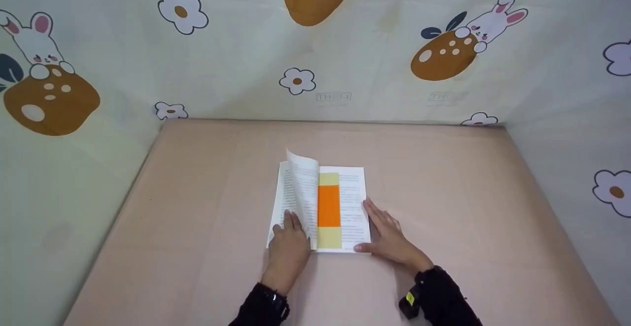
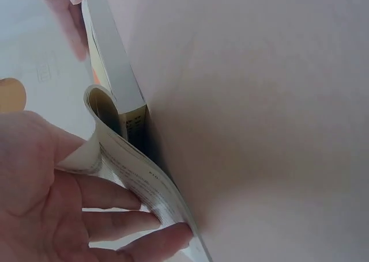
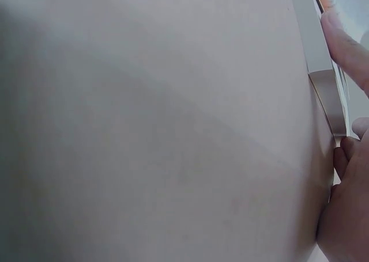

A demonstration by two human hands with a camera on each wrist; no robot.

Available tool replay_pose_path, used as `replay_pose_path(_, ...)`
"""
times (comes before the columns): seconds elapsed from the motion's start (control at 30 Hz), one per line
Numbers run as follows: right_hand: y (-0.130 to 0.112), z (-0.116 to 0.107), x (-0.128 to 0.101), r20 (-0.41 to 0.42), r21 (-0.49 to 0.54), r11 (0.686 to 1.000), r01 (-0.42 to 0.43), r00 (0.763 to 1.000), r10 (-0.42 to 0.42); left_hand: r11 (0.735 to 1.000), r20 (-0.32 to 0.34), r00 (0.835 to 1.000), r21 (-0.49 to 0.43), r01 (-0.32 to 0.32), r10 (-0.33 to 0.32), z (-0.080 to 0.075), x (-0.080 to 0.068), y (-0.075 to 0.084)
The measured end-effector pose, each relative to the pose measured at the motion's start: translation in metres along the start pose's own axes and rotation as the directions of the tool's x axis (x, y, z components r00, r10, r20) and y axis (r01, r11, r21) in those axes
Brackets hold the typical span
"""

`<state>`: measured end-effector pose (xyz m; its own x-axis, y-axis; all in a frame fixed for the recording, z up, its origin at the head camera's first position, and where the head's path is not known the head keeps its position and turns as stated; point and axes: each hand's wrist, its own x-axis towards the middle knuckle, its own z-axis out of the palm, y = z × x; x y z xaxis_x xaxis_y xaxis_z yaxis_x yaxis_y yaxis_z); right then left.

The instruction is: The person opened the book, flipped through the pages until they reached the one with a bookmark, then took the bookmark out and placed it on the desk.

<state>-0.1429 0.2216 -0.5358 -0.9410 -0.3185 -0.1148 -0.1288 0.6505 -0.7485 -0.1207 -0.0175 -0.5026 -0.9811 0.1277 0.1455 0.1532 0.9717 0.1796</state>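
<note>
1. I see a pinkish-beige worktop (image 1: 443,207) boxed in on three sides by a pale cloth backdrop (image 1: 374,59) printed with rabbits, flowers and brown spotted shapes.
2. An open book (image 1: 345,202) lies flat near the middle of the worktop, slightly nearer the front edge than the back. Its long axis and spine run from the front edge toward the back, and the text lines run left to right.
3. A strip bookmark (image 1: 329,209), pale yellow at both ends and orange in the middle, lies on the right-hand page beside the gutter, its long axis parallel to the spine.
4. My left hand (image 1: 290,247) rests on the left-hand page near the book's front corner; straight fingers (image 2: 132,221) lie against a sheaf of pages (image 1: 305,188) that stands curled up from the gutter.
5. My right hand (image 1: 389,239) lies flat and relaxed on the worktop, fingers against the book's right edge and thumb at its front right corner; it grips nothing.
</note>
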Motion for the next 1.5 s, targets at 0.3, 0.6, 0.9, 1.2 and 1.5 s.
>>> replay_pose_path(0.3, -0.002, -0.001, 0.0, 0.002, 0.002, 1.0, -0.01, 1.0, 0.01, 0.995, 0.015, 0.998, -0.071, 0.068, -0.067, -0.001, 0.002, -0.004)
replay_pose_path(0.6, -0.001, -0.002, 0.001, 0.002, -0.001, 1.0, 0.008, 1.0, -0.008, 0.984, 0.063, 0.993, -0.144, 0.107, -0.099, 0.0, 0.005, -0.01)
replay_pose_path(0.9, 0.002, -0.001, 0.001, 0.011, -0.012, 1.0, 0.015, 1.0, -0.015, 1.0, 0.068, 0.997, -0.008, -0.028, 0.029, -0.003, 0.005, -0.014)
replay_pose_path(1.2, 0.0, 0.0, 0.002, -0.002, -0.021, 1.0, 0.004, 1.0, -0.004, 0.999, 0.149, 0.988, -0.006, 0.043, -0.042, -0.006, 0.017, -0.003)
replay_pose_path(1.5, -0.03, 0.002, -0.001, -0.065, -0.131, 0.987, -0.088, 0.995, 0.081, 0.984, 0.316, 0.936, -0.037, 0.177, -0.156, -0.01, 0.034, 0.01)
